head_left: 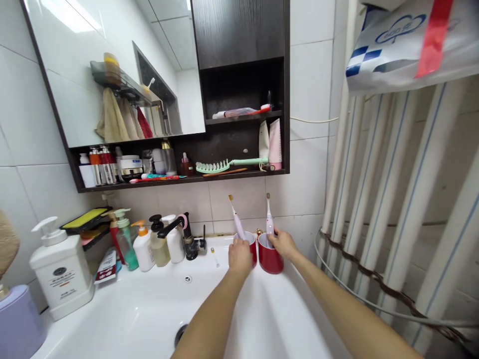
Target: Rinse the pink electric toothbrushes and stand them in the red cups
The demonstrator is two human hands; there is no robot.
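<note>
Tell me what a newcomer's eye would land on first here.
Two red cups, each holding a toothbrush, stand at the back of the white sink, the left hand on one and the right hand on the other. Above them, a dark shelf carries a green comb.

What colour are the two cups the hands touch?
Both red, left cup and right cup; head view.

Left cup (253,249) largely behind left grip (239,258)

Two red cups (271,260) side by side on sink ledge (220,247), a pinkish toothbrush (269,222) in each
</note>
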